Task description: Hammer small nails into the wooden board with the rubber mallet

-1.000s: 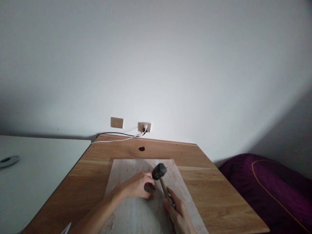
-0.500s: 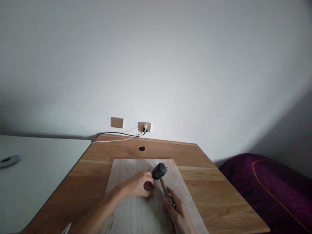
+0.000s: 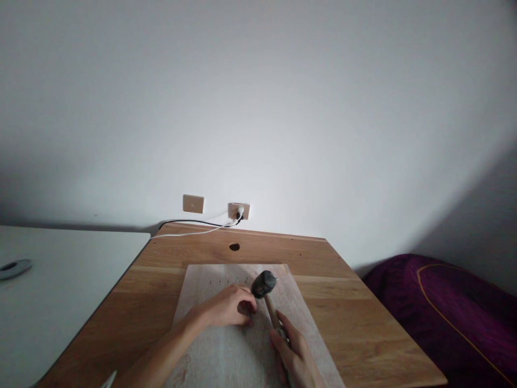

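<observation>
A pale wooden board (image 3: 210,355) lies on the brown wooden desk (image 3: 355,334). A row of small nails (image 3: 226,281) stands near its far edge. My right hand (image 3: 297,358) is closed round the wooden handle of a hammer (image 3: 264,285), whose dark head hovers just right of my left fingers. My left hand (image 3: 228,308) rests on the board with fingertips pinched together under the hammer head; what they pinch is too small to make out.
A white table (image 3: 60,291) with a round grommet (image 3: 14,267) adjoins the desk on the left. Wall sockets (image 3: 238,210) with plugged cables sit behind the desk, which has a cable hole (image 3: 234,247). A purple cushion (image 3: 444,318) lies at the right.
Almost nothing differs; both hands and the hammer keep their places, with only a slight shift of the view.
</observation>
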`<act>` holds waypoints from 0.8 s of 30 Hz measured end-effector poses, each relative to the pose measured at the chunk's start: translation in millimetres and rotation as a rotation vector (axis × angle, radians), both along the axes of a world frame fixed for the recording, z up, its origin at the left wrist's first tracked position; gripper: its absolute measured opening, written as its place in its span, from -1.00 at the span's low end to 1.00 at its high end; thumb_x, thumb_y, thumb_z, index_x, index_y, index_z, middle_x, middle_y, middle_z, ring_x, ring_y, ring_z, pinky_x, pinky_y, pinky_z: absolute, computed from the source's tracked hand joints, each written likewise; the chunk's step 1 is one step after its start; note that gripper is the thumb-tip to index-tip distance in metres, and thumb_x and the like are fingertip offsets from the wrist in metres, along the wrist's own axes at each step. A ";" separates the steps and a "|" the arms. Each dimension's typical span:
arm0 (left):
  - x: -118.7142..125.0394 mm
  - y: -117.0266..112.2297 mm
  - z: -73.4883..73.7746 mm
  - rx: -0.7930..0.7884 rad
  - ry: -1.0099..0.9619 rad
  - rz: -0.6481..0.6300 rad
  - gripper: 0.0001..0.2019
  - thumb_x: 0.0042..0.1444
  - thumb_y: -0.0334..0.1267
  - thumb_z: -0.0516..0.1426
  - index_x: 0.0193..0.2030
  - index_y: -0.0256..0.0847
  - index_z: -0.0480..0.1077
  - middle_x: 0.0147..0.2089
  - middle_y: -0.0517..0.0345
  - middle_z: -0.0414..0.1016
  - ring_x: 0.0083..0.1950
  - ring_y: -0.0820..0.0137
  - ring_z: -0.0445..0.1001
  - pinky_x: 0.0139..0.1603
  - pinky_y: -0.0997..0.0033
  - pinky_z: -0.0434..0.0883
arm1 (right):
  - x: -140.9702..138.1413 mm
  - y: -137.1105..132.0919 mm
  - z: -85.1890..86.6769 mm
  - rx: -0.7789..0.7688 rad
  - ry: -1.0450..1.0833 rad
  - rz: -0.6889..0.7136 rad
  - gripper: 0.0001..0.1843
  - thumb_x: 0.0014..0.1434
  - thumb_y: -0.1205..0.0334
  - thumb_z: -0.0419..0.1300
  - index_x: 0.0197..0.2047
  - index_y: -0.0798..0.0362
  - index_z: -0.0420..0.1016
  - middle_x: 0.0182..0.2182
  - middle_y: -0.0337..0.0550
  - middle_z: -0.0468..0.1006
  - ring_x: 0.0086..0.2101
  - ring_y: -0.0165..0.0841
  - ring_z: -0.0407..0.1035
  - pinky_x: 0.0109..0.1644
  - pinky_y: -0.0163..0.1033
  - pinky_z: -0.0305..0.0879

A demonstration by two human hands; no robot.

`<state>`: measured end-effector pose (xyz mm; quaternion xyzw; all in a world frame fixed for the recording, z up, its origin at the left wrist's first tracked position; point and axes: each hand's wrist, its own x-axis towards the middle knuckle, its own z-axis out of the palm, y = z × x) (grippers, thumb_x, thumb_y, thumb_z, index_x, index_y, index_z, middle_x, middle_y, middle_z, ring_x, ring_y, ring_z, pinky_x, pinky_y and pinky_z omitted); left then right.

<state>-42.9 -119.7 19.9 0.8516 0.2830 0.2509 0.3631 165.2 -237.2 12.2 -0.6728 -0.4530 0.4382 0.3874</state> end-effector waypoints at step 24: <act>-55.4 43.6 -14.3 0.010 -0.171 0.510 -0.86 0.10 -0.17 0.20 -0.32 -0.18 0.45 -0.35 0.17 0.57 -0.31 0.36 0.47 -0.26 0.43 0.31 | 0.7 3.4 -1.1 0.010 -0.057 0.022 -0.08 0.16 -0.40 0.11 0.34 0.12 0.39 -0.13 0.03 0.67 -0.38 -0.22 0.57 -0.41 -0.23 0.42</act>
